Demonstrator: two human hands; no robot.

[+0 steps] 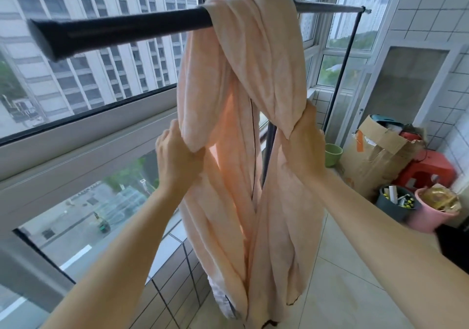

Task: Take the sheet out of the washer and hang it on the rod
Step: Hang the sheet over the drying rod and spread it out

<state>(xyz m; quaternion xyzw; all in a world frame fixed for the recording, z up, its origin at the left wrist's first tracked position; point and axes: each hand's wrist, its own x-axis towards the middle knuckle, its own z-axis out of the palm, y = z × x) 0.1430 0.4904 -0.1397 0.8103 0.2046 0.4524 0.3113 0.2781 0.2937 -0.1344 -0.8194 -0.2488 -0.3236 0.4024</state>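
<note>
A pale peach sheet (256, 57) hangs bunched and twisted over the dark rod (121, 28), which runs from near left to far right in front of the windows. Its folds fall almost to the floor. My left hand (175, 151) grips a bunched fold on the sheet's left side, below the rod. My right hand (303, 141) grips another twisted fold on the right side at about the same height. The washer is out of view.
Big windows (88, 80) and a tiled low wall (177, 260) line the left. At the right stand a cardboard box (375, 156), a red stool (429, 168), a green pot (332, 153), a grey bucket (396, 201) and a pink bucket (434, 212). The rack's upright post (345, 67) stands behind the sheet.
</note>
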